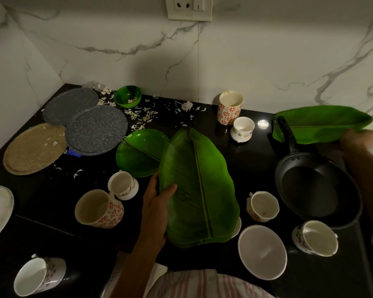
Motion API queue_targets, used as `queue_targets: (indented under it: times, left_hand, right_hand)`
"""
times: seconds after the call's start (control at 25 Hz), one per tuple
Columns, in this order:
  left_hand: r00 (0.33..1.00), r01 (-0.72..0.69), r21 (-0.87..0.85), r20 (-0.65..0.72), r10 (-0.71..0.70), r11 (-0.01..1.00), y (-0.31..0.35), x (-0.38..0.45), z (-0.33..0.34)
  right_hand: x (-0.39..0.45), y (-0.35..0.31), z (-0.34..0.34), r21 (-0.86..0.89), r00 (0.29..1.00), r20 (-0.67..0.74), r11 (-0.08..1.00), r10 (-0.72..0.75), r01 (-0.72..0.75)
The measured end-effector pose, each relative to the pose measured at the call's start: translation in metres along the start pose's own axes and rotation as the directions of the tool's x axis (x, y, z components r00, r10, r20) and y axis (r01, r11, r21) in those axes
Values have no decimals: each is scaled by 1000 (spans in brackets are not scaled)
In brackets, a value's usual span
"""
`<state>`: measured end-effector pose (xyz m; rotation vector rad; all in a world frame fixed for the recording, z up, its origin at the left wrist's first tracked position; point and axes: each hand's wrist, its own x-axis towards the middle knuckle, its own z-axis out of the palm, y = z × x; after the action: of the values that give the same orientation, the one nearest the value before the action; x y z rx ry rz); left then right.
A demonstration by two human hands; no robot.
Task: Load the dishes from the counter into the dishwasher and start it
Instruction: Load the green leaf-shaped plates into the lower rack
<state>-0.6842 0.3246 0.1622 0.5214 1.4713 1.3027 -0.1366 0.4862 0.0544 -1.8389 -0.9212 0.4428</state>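
Nearest you, a white bowl [262, 252] is sitting at the front edge of the black counter [235, 168], with a flowered cup [316, 238] lying just right of it and another cup [39, 275] tipped over at the front left. Your left hand [157, 208] is holding the long leaf-shaped green plate [199, 190] by its left rim, thumb curling over the top, grip closed on it; the plate is hanging tilted above the counter's middle. Left of that hand, a red-flowered mug [99, 208] is lying on its side, touching a small white cup [123, 184]. Right of the plate, another cup [262, 206] is standing beside the black frying pan [317, 190], which is filling the right side. A round green plate [141, 152] is lying partly under the leaf plate's far end. Your right hand [357, 139], blurred, is gripping a second leaf plate [323, 123] above the pan's handle. Farther back, two grey speckled plates [95, 130] are overlapping a tan plate [35, 148]; an upright flowered mug [230, 107] and white cup [242, 129] are standing mid-rear. A green bowl [127, 96] and scattered white peelings [142, 115] are crowding the far edge against the marble wall [267, 61].
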Motion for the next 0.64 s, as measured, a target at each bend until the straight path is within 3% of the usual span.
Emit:
queue_targets:
  times: [0.04,0.12,0.16,0.32,0.4,0.52,0.64]
  left_hand:
    - [1000,-1,1,1,1,1000,0,-1,0]
    - [1000,-7,0,18,7,1000,-1,-4,2]
    - [1000,-12,-6,28,12,1000,-1,-5,2]
    - [999,-24,-2,48,24,1000,-3,-8,2]
    - [998,-33,0,50,33,999,-4,-9,1]
    - [997,-51,-2,54,51,999,-5,-11,-2]
    - [997,-62,15,48,61,998,-6,-11,-8]
  right_hand:
    - [1,-1,-2,4,998,-42,998,56,-56]
    - [-25,-67,41,-125,994,-110,992,-12,-2]
    - [-40,-94,59,-288,982,-166,957,-94,43]
    - [-56,-161,75,-87,936,-347,996,-62,33]
    - [-73,-161,66,-25,895,-423,989,-143,146]
    - [-103,-195,68,59,892,-387,959,-234,277]
    - [-124,-209,75,213,949,-199,934,-245,286]
